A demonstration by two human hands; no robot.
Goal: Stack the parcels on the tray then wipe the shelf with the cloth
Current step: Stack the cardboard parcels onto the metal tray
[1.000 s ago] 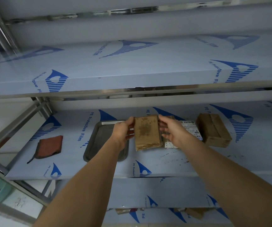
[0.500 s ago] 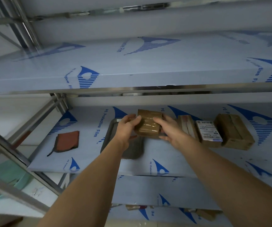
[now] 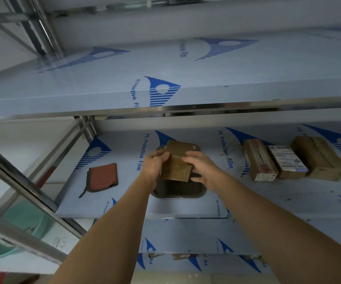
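A flat brown parcel [image 3: 178, 158] is held over the dark metal tray [image 3: 177, 191] on the middle shelf. My left hand [image 3: 154, 163] grips its left edge and my right hand [image 3: 201, 169] grips its right edge. The parcel covers the back of the tray, and whether it touches the tray I cannot tell. Three more parcels lie side by side to the right: a narrow one with red print [image 3: 258, 159], one with a white label [image 3: 287, 161] and a bigger brown box [image 3: 319, 157]. A folded red-brown cloth [image 3: 103, 177] lies left of the tray.
The shelf [image 3: 268, 199] is covered in blue-printed protective film and carries dark specks on its right part. Another shelf [image 3: 124, 93] overhangs close above. Steel frame posts [image 3: 21, 177] run at the left. Green basins [image 3: 26, 218] sit below left.
Both hands have carried the brown parcel leftward from beside the other parcels to over the tray and lowered it there. The camera view has shifted left.
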